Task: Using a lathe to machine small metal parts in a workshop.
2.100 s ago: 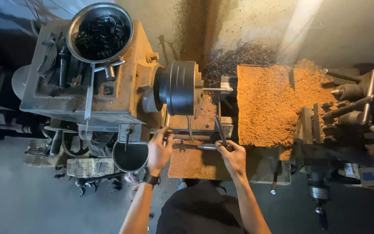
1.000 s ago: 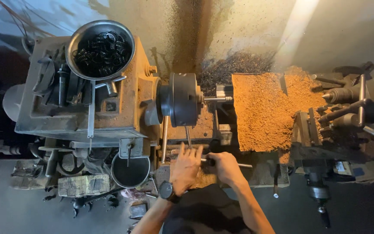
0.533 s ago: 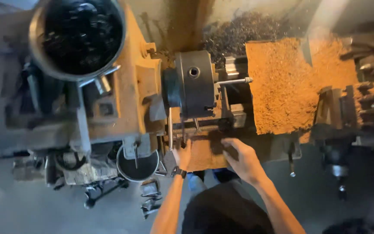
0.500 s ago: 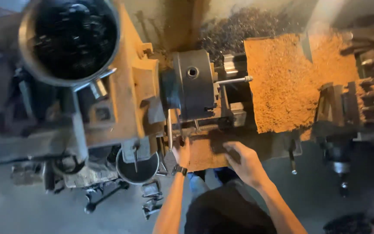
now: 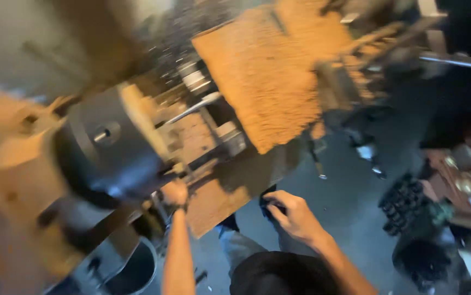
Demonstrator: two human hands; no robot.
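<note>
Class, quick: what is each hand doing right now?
Left hand: up against the lathe below the chuck; grip cannot be told through blur.
Right hand: fingers curled around a small dark object.

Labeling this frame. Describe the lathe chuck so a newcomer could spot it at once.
Start at the lathe that fills the left and centre. The chuck is the big dark round drum at its left-centre, just above the left hand. Unlike the flat tray of orange-brown chips to its right, it is smooth, grey-black and cylindrical, with a small hole in its side.
</note>
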